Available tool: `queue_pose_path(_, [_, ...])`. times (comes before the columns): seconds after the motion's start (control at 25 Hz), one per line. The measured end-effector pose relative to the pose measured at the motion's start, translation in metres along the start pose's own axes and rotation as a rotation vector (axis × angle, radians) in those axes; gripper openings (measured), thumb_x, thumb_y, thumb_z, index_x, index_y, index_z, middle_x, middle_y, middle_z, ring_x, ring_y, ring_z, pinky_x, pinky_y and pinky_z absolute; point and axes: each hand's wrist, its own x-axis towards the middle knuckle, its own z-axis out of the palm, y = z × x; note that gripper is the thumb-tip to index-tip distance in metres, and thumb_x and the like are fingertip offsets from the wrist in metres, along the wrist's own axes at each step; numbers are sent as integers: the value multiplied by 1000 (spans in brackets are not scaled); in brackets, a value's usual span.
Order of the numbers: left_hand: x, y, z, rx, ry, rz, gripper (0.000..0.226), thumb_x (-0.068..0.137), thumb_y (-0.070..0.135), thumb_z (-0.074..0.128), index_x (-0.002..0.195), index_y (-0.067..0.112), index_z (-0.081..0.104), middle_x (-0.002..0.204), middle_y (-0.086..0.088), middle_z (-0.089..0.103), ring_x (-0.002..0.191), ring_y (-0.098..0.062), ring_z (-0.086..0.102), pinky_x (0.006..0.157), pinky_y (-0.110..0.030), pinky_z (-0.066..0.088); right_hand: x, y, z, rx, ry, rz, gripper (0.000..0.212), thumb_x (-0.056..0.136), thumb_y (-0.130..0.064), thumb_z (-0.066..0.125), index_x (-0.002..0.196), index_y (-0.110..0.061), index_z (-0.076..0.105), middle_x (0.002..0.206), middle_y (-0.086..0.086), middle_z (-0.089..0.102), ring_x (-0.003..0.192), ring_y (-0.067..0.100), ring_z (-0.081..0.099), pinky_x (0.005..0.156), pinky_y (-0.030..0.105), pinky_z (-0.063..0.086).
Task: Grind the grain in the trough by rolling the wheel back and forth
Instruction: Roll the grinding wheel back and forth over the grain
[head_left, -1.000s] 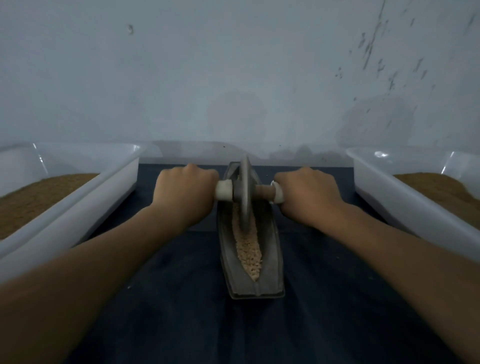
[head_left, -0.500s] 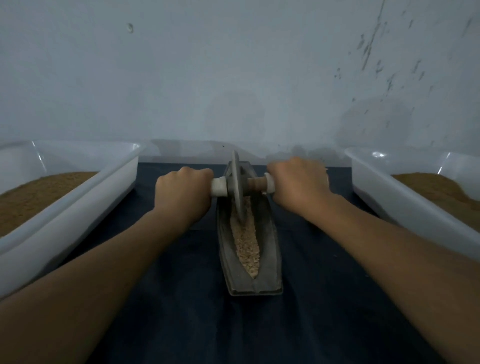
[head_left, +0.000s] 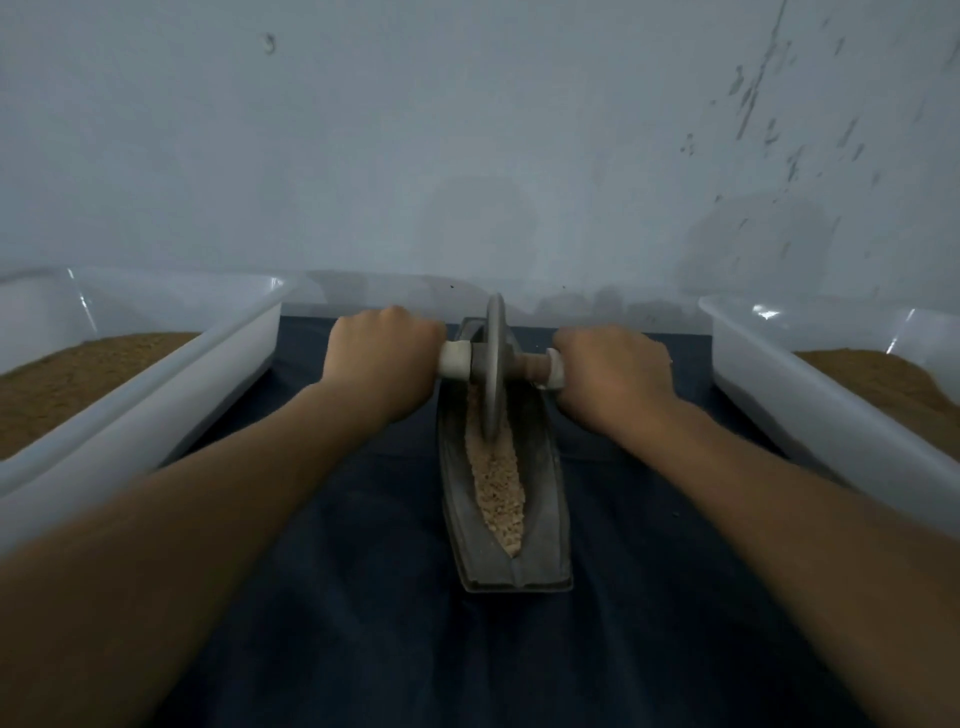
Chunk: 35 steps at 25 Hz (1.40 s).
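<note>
Mid-grind: left hand (head_left: 382, 358) and right hand (head_left: 613, 374) grip the handles (head_left: 454, 358), wheel (head_left: 494, 364) at the far end of the trough (head_left: 545, 519); next, probably, draw it back over the grain (head_left: 498, 483).

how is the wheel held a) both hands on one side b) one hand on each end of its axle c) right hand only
b: the left hand grips the axle left of the wheel and the right hand grips it on the right.

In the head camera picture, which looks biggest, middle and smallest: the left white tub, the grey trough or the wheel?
1. left white tub, even though the frame cuts it off
2. trough
3. wheel
</note>
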Motion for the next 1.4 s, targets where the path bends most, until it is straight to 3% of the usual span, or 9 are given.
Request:
queue_pose_path(0.12, [-42, -11, -3, 29, 171, 168, 21, 73, 34, 72, 78, 31, 51, 60, 9, 28, 50, -18, 31, 46, -26, 21, -41, 21, -8, -56, 202, -221, 28, 73, -40, 67, 72, -31, 40, 59, -14, 36, 48, 5, 37, 44, 22, 22])
queue_pose_path(0.24, [-66, -19, -8, 42, 284, 214, 48, 55, 32, 75, 70, 31, 30, 51, 10, 28, 45, -15, 15, 52, -19, 3, -67, 28, -10, -68, 424, -269, 37, 60, -47, 67, 70, -32, 34, 58, -16, 7, 49, -2, 3, 48, 16, 2])
queue_pose_path(0.36, [-43, -5, 0, 88, 162, 57, 33, 74, 29, 71, 73, 28, 37, 57, 7, 36, 47, -19, 30, 46, -24, 12, -38, 10, 5, -91, 262, -115, 27, 73, -36, 72, 77, -30, 46, 59, -12, 31, 47, 7, 26, 47, 22, 16])
queue_pose_path(0.48, [-4, 4, 2, 35, 98, -3, 4, 91, 29, 58, 90, 27, 54, 80, 0, 58, 71, -26, 61, 55, -31, 34, -5, 0, 9, 0, 51, 43, 15, 89, -34, 67, 100, -27, 59, 90, -1, 64, 81, 25, 62, 62, 31, 36])
queue_pose_path(0.76, [-61, -18, 0, 27, 320, 206, 27, 63, 36, 58, 69, 30, 32, 49, 9, 35, 39, -18, 24, 52, -18, 5, -73, 30, 0, -79, 419, -203, 44, 56, -43, 75, 74, -32, 37, 59, -15, 9, 49, 1, 6, 48, 18, 2])
queue_pose_path(1.0, [-15, 2, 8, -50, 39, -79, 4, 91, 28, 58, 89, 25, 56, 73, 3, 47, 64, -22, 51, 56, -32, 33, 6, -5, -7, -102, 34, -35, 9, 91, -21, 67, 98, -24, 63, 92, 2, 66, 82, 24, 64, 62, 31, 45])
queue_pose_path(1.12, [-31, -6, 4, -56, 52, -20, 11, 85, 33, 60, 80, 29, 52, 65, 8, 36, 54, -17, 36, 53, -30, 30, -6, 8, -15, -72, -1, -196, 13, 82, -24, 68, 81, -32, 57, 76, -8, 57, 67, 16, 59, 52, 28, 43])
queue_pose_path(1.28, [-64, -20, 5, -49, 305, 168, 28, 58, 38, 69, 61, 30, 43, 54, 13, 12, 46, -9, 1, 49, -16, 4, -47, 23, -14, -139, 360, -300, 43, 53, -42, 66, 66, -34, 26, 53, -13, 9, 44, 1, 5, 45, 17, 4])
queue_pose_path(1.4, [-43, -7, 10, -12, 155, 47, 21, 70, 32, 71, 67, 28, 50, 55, 9, 23, 45, -13, 16, 46, -21, 13, -23, 10, 2, -146, 203, -171, 28, 73, -35, 72, 78, -32, 44, 63, -10, 47, 52, 16, 45, 47, 24, 27])
